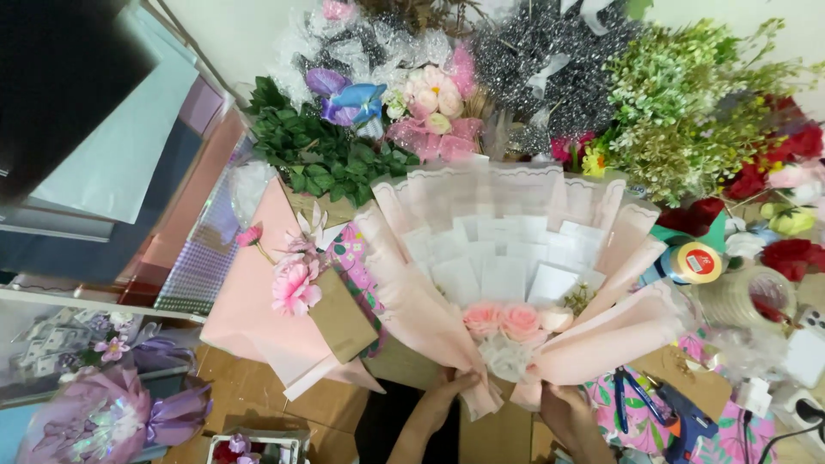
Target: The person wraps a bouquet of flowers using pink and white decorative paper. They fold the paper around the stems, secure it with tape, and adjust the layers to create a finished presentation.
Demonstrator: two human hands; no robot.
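Pink paper wrap (430,301) is enclosing pink roses (507,320) and white cards (507,258). Left hand (447,391) and right hand (559,408) are gripping its gathered base — fingers closed on the paper.

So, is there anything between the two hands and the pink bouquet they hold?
Nothing visible: the left hand and right hand both touch the pink bouquet directly at its base.

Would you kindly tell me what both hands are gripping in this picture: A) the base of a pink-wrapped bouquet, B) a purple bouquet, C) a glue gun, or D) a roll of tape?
A: the left hand and right hand both clasp the gathered base of the pink-wrapped bouquet, while the glue gun lies untouched to the right.
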